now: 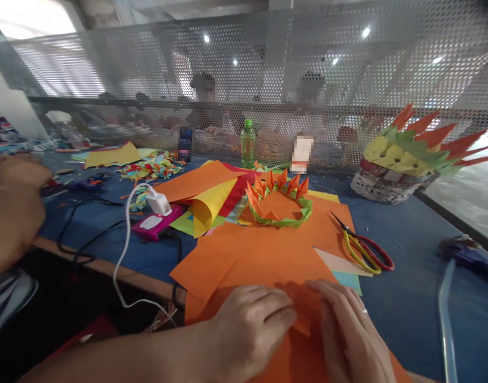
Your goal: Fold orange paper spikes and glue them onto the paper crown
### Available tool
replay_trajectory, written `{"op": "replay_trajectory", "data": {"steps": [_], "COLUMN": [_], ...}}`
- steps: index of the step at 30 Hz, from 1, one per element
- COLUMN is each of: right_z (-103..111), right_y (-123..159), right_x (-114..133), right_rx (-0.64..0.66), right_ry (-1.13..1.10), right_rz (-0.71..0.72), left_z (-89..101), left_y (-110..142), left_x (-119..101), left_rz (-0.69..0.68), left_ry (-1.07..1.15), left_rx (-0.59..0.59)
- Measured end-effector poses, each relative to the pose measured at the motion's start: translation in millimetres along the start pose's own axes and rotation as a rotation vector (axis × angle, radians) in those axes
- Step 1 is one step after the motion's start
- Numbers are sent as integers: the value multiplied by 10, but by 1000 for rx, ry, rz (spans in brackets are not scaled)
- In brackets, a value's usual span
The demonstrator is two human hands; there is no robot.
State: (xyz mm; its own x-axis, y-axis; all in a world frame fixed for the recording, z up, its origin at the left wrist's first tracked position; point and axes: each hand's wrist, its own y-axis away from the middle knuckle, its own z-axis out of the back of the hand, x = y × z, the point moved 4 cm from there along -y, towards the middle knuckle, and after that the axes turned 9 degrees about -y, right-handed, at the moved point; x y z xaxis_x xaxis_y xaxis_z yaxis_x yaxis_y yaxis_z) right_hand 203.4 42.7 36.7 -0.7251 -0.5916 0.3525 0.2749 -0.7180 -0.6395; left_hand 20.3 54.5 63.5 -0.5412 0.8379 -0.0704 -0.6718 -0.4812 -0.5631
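At the front of the table, my left hand (257,324) rests on orange paper with its fingers curled over a small orange paper piece (305,303). Opposite it, my right hand (351,332), a ring on one finger, lies stretched out along that piece's right side. Larger orange sheets (263,250) are spread beneath both hands. Just beyond them stands a ring of folded green paper with orange points (281,205). Scissors (361,244) with one yellow and one red handle lie to the right, blades partly apart. The undersides of my fingers are hidden.
A purple power strip (158,222) holds a white charger (159,203) and cable. A green bottle (247,143) stands by the mesh screen. Folded-paper basket (399,159) at right, glue gun (471,258) at the edge. Another person's arm (14,213) reaches in from the left.
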Motion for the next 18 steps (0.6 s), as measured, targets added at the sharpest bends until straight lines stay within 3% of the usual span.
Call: {"op": "replay_trajectory", "data": {"steps": [5, 11, 15, 18], "right_z": [2, -38, -3, 22], "right_y": [-70, 60, 135, 140], "right_x": [212, 21, -56, -72], "right_rx": [86, 91, 88, 75], "right_ry": [-21, -15, 41, 68], "right_rz": [240, 161, 126, 122], "left_z": [2, 68, 61, 108], "left_y": [-19, 110, 437, 623], "left_x": [4, 36, 151, 270], "left_rz": [81, 126, 106, 150], "left_ry": [78, -7, -332, -354], "left_rx": [-2, 63, 265, 377]}}
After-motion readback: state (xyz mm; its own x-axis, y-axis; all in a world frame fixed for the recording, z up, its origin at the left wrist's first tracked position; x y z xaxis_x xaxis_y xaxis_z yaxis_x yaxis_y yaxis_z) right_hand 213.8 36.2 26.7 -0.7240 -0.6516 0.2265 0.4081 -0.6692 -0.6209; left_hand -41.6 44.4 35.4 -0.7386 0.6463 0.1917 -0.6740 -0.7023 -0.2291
